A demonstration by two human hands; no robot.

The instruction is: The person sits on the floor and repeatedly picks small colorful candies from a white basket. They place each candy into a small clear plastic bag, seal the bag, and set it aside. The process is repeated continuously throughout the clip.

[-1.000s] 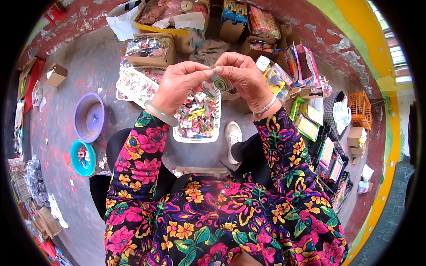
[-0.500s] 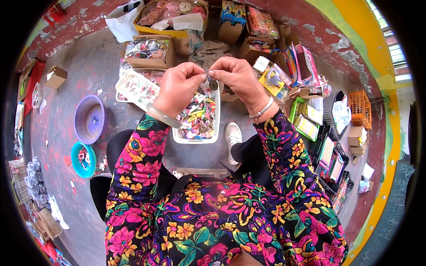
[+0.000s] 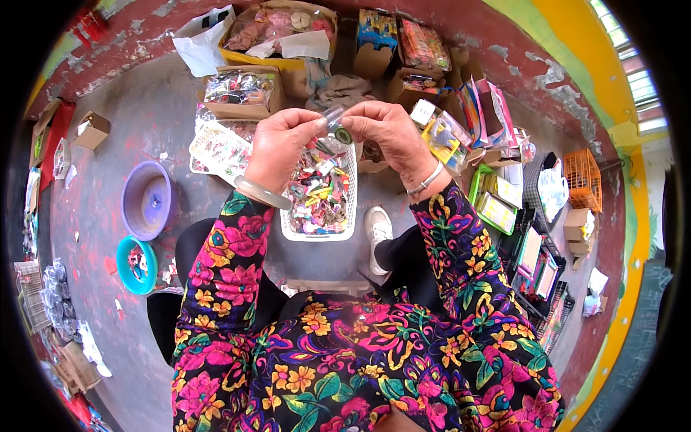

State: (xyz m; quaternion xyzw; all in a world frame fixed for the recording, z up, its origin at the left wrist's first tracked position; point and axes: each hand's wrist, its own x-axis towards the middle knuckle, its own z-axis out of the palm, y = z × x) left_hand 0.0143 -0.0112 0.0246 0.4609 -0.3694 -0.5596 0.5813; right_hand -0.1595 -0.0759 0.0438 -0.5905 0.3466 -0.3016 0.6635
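Observation:
Between my two hands is a small clear plastic bag (image 3: 333, 117), with a dark, green-edged round piece (image 3: 343, 135) at its lower right. My left hand (image 3: 283, 142) pinches the bag's left side between thumb and fingers. On the other side, my right hand (image 3: 389, 137) grips it in a pinch close to the round piece. Below both hands stands a white plastic basket (image 3: 352, 209), filled with a heap of small colourful items (image 3: 319, 193) that I cannot make out one by one. My hands and the bag cover its far end.
Left of the basket lies another white basket (image 3: 207, 153). A purple basin (image 3: 170, 198) and a turquoise basin (image 3: 121, 268) sit on the floor at left. Cardboard boxes of goods (image 3: 252, 109) line the far wall. A green basket (image 3: 475, 189) and black crates (image 3: 520, 270) stand at right.
The clear bag now shows more fully, rising between my fingertips, and the round piece has turned more into view. Both hands sit slightly lower, still pinching.

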